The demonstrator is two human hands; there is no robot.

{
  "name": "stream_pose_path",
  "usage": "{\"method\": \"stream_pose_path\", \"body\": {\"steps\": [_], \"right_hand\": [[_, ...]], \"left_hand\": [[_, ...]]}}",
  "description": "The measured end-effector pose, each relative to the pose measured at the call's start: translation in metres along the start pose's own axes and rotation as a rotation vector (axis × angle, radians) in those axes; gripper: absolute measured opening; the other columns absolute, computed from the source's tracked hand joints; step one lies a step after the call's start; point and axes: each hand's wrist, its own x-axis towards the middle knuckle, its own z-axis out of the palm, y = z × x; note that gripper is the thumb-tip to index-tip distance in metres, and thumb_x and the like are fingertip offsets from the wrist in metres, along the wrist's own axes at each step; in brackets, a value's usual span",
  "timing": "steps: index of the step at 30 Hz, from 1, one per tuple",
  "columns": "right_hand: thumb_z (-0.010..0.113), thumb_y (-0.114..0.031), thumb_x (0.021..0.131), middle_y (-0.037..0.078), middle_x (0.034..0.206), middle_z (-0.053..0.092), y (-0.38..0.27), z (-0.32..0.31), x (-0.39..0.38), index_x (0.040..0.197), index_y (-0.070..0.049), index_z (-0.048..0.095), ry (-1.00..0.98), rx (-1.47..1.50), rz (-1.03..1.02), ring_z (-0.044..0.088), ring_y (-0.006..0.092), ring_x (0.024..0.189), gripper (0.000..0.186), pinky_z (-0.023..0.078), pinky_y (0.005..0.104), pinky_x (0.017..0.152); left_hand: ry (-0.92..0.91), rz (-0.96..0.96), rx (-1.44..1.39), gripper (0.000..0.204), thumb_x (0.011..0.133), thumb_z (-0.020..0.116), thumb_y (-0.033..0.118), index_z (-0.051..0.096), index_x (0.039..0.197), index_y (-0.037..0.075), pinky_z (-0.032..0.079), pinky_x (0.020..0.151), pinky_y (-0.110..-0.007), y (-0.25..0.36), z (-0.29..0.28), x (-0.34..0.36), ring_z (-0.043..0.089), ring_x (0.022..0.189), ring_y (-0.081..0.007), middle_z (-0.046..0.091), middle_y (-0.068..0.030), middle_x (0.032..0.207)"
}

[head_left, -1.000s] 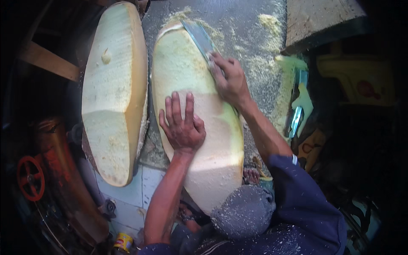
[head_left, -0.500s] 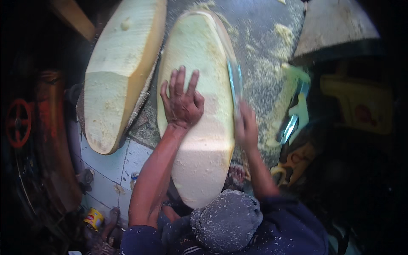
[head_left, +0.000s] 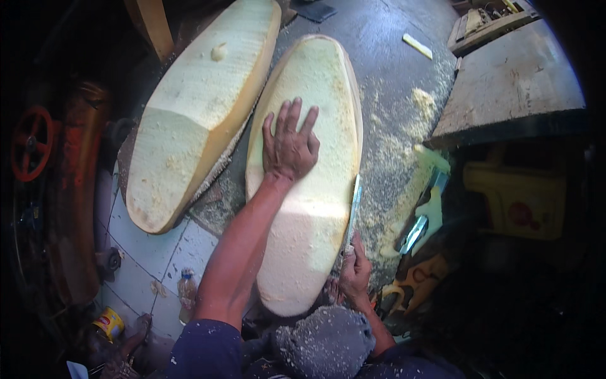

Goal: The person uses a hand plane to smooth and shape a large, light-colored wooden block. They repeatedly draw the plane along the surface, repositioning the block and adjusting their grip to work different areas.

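Observation:
A long, pale foam seat block, rounded at both ends, lies in front of me on a dusty grey surface. My left hand presses flat on its upper half, fingers spread. Low along the block's right edge, my right hand is closed round the near end of a long, thin blade. The blade points away from me, its length against or close beside the foam's side. To the left rests a second, similar foam block, tilted, with a small lump of foam on top.
Foam crumbs and a foam strip lie to the right. Beyond them are a wooden board, a shiny metal tool and a yellow plastic piece. A bottle and yellow tin stand at lower left.
My right hand has drawn the blade toward me along the block's right edge. My left hand stays pressed on the foam. The whole view has shifted somewhat.

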Motion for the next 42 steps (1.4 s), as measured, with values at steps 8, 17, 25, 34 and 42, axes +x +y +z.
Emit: {"method": "stream_pose_path", "body": {"steps": [8,17,25,34,42], "right_hand": [[0.050,-0.013,0.105,0.027,0.145,0.062,-0.006,-0.005,0.019,0.150,0.003,0.055,0.023,0.044,-0.041,0.059,0.0413,0.136,0.048,0.047,0.0457,0.114],[0.059,-0.012,0.102,0.026,0.139,0.066,-0.002,0.000,0.067,0.146,0.002,0.060,0.050,0.071,0.017,0.065,0.0391,0.114,0.046,0.052,0.0434,0.103],[0.059,-0.008,0.100,0.023,0.143,0.066,-0.014,-0.004,0.022,0.144,0.002,0.061,0.073,0.091,-0.106,0.059,0.0428,0.134,0.045,0.038,0.0561,0.119],[0.059,-0.004,0.093,0.030,0.138,0.066,-0.019,-0.014,-0.034,0.136,0.009,0.064,0.021,0.095,-0.223,0.062,0.0440,0.135,0.045,0.033,0.0636,0.121],[0.061,-0.007,0.097,0.027,0.146,0.063,0.006,0.002,0.014,0.138,0.007,0.062,0.135,0.093,-0.335,0.057,0.0378,0.142,0.043,0.033,0.0640,0.120]], "left_hand": [[0.142,0.035,0.025,0.058,0.097,0.054,0.026,0.054,0.155,0.024,0.024,0.125,-0.056,0.001,0.000,-0.004,0.038,0.153,-0.0292,0.044,-0.0119,0.162],[0.127,0.092,0.075,0.057,0.100,0.052,0.027,0.052,0.157,0.023,0.025,0.126,-0.055,-0.004,0.003,0.003,0.038,0.154,-0.0307,0.044,-0.0120,0.164],[0.049,0.086,0.138,0.063,0.096,0.054,0.024,0.050,0.159,0.025,0.024,0.126,-0.055,-0.005,0.004,0.009,0.039,0.153,-0.0310,0.044,-0.0126,0.164],[0.124,0.123,0.074,0.061,0.095,0.057,0.025,0.054,0.156,0.021,0.025,0.124,-0.052,-0.010,0.002,0.011,0.040,0.152,-0.0318,0.046,-0.0143,0.163],[0.104,0.143,0.033,0.058,0.097,0.054,0.024,0.055,0.155,0.020,0.026,0.124,-0.055,-0.010,0.002,0.010,0.042,0.151,-0.0355,0.047,-0.0160,0.162]]}}
